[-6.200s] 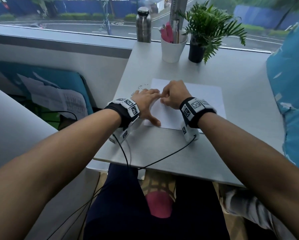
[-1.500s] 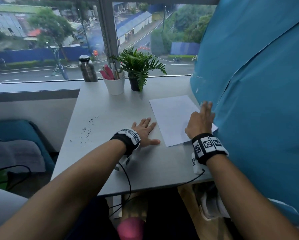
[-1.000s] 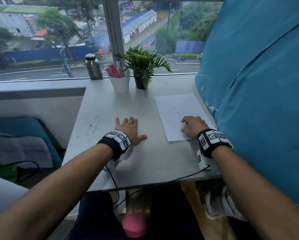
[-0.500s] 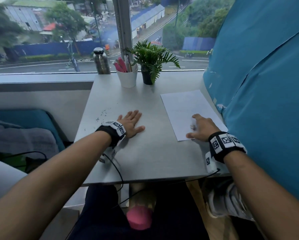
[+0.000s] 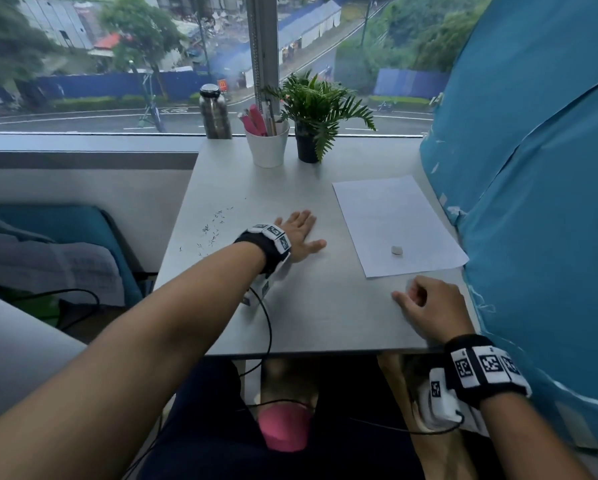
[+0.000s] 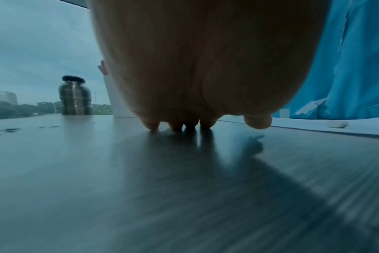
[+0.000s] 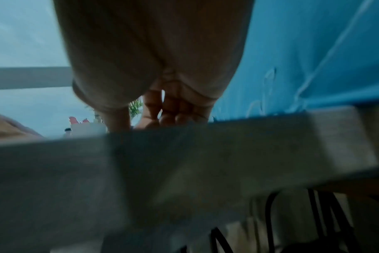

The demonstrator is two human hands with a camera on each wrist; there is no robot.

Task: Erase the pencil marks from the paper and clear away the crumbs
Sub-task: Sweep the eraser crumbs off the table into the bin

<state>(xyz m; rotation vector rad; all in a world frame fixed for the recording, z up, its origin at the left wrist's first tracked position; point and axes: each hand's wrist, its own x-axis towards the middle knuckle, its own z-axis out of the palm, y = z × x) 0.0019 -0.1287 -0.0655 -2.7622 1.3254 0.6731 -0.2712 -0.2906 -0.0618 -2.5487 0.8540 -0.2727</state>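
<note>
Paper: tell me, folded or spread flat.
Spread flat: the paper lies unfolded on the table, the eraser resting on it.

On the table [image 5: 290, 317], the paper [image 5: 394, 223] lies toward the right edge with the eraser [image 5: 397, 250] on its near part, the crumbs [image 5: 212, 228] lie by the left edge, and the bottle [image 5: 215, 112], cup [image 5: 267, 145] and plant [image 5: 316, 112] stand in a row along the far edge.
</note>
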